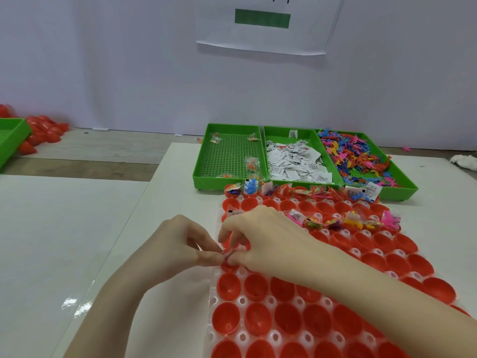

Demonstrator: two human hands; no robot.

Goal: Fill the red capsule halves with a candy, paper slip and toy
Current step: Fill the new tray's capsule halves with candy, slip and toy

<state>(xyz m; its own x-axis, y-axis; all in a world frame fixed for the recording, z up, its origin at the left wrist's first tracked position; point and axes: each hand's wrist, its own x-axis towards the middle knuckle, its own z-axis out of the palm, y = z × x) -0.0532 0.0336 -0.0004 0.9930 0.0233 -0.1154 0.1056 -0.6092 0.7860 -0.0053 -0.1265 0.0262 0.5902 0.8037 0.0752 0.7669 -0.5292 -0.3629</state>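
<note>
Fingertips of both my hands meet over one red capsule half (227, 266) at the left edge of the white holder tray (241, 301), pinching a small crinkled candy packet (228, 253) between them. My left hand (180, 244) comes in from the left, my right hand (260, 236) from the right, across the rows. The half sits directly beneath the pinch, mouth up, so the drop should be straight down. Slips wait in the middle green tray (296, 162), toys in the right one (361, 158), both well ahead on the tabletop (77, 228), nearer my right hand.
</note>
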